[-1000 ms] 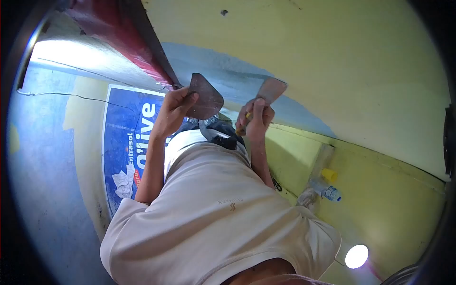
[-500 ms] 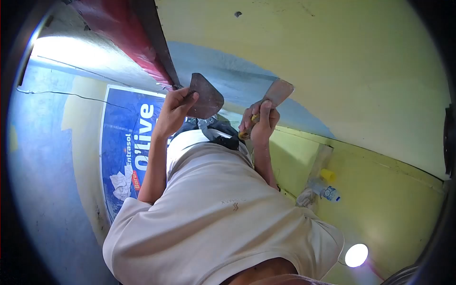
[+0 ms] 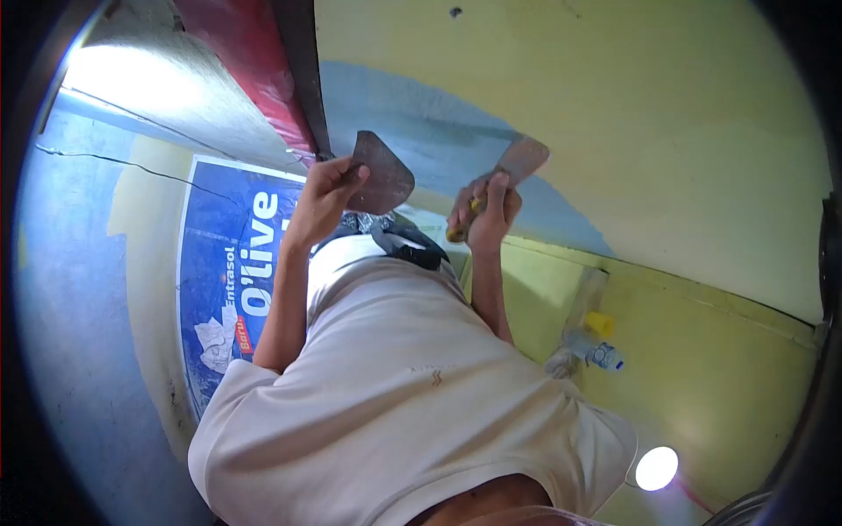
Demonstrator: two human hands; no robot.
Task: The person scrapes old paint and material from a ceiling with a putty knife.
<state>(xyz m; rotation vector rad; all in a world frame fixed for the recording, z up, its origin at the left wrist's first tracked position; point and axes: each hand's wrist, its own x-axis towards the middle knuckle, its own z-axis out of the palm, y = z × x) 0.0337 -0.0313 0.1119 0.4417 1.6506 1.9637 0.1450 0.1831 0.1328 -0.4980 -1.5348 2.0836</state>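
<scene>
My left hand [image 3: 326, 200] is closed on the edge of a flat, dark scraper plate [image 3: 383, 174], its thumb lying on the plate's face. To the right, my right hand [image 3: 488, 210] grips the yellow handle of a putty knife [image 3: 524, 159]. The knife's blade points up and right, in front of the wall with blue and yellow-green paint [image 3: 421, 110]. A gap separates the two tools. My fingers partly hide the knife's handle.
A blue poster [image 3: 232, 272] hangs at the left, beside a red sheet [image 3: 246, 61] along a dark edge. At the right are a plastic bottle [image 3: 603, 356], a yellow cup [image 3: 600, 323] and a lit bulb [image 3: 657, 469].
My right hand and the putty knife have moved slightly up and to the right. My left hand keeps its hold on the plate, and the view has shifted a little.
</scene>
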